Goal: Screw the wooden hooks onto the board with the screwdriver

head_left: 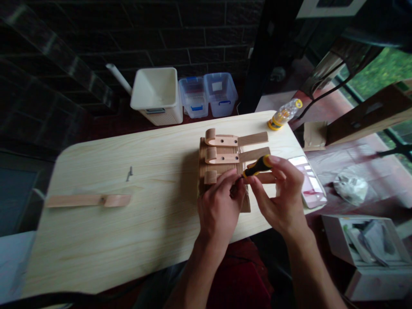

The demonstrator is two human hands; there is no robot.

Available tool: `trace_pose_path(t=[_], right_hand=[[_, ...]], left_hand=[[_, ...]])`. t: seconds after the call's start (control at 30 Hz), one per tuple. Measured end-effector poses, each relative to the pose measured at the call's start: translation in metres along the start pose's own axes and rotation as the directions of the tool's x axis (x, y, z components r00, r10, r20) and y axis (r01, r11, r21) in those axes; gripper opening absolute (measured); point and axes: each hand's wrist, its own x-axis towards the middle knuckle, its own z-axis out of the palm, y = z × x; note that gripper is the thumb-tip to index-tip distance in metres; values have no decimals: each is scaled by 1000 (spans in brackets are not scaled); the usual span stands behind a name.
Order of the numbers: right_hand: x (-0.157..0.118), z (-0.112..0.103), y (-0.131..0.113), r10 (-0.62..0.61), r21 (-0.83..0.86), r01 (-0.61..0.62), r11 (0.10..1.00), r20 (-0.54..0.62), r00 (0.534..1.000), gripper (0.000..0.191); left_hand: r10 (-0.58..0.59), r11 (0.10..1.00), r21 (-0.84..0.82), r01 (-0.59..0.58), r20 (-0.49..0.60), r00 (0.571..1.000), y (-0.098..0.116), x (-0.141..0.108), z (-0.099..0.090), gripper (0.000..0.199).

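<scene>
My right hand [283, 193] grips a black and yellow screwdriver [256, 166] by the end of its handle. The screwdriver slants down toward the third wooden piece [210, 177] on a cardboard box [202, 167]. Close to its tip, my left hand [220, 206] has its fingers pinched together over that piece; what they pinch is hidden. Beyond my hands, two similar wooden pieces, one at the back [222, 140] and one in the middle [222, 158], lie parallel on the box. Each of these has a rounded block at its left end and two dark screws in it.
Left on the table [96, 167] lie another wooden piece [88, 200] and some small screws [129, 174]. A clear bottle-shaped container with yellow ends [285, 115] is at the far right corner, a phone-like device [309, 182] at the right edge. Bins [157, 96] stand behind the table.
</scene>
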Motion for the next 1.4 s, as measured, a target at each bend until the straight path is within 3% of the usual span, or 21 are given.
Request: trace_pose_path(t=[0.33, 0.73, 1.13, 1.4], right_hand=[[-2, -1, -3, 82, 36, -83, 996, 40, 996, 78], [1, 0, 2, 21, 22, -21, 1000, -1, 1000, 81], [-1, 0, -1, 48, -2, -48, 999, -7, 999, 74], [2, 1, 0, 20, 29, -20, 999, -5, 1000, 80]], left_hand=[[-15, 1000, -22, 15, 19, 1000, 0, 0, 0, 15], [-14, 1000, 0, 14, 12, 1000, -1, 0, 0, 14], [-40, 999, -7, 40, 19, 999, -1, -2, 1, 13], [-28, 1000, -3, 28, 32, 999, 0, -1, -1, 13]])
